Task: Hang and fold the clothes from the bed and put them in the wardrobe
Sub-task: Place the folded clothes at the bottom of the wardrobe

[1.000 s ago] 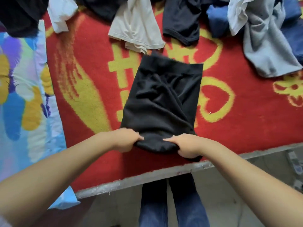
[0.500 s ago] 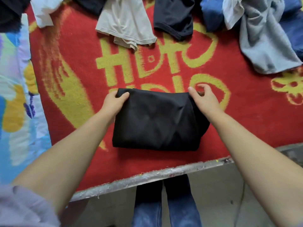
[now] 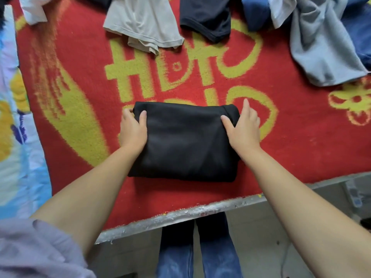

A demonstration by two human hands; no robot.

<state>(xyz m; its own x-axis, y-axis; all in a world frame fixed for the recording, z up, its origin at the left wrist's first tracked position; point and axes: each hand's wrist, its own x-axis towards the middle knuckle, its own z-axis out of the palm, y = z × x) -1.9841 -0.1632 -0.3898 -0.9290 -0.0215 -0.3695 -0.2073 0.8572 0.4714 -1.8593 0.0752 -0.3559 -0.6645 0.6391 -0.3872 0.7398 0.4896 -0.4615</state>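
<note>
A folded black garment [image 3: 185, 141] is lying as a neat rectangle on the red blanket [image 3: 301, 137] covering the bed, close to the metal bed edge [image 3: 180, 214] nearest the person. The left hand [image 3: 132, 130] is gripping the garment's left side, its thumb resting on top of the cloth while the other fingers are curling round the far left corner. The right hand [image 3: 244, 128] is lying on the right side, thumb on top and fingers held straight and close together along the edge, pointing away from the person. Farther back on the bed, unfolded clothes are waiting in a row: a beige shirt [image 3: 140, 23], a dark shirt [image 3: 208, 19], and a grey garment [image 3: 317, 49]. A colourful sheet [image 3: 14, 137] is lying along the blanket's left side.
</note>
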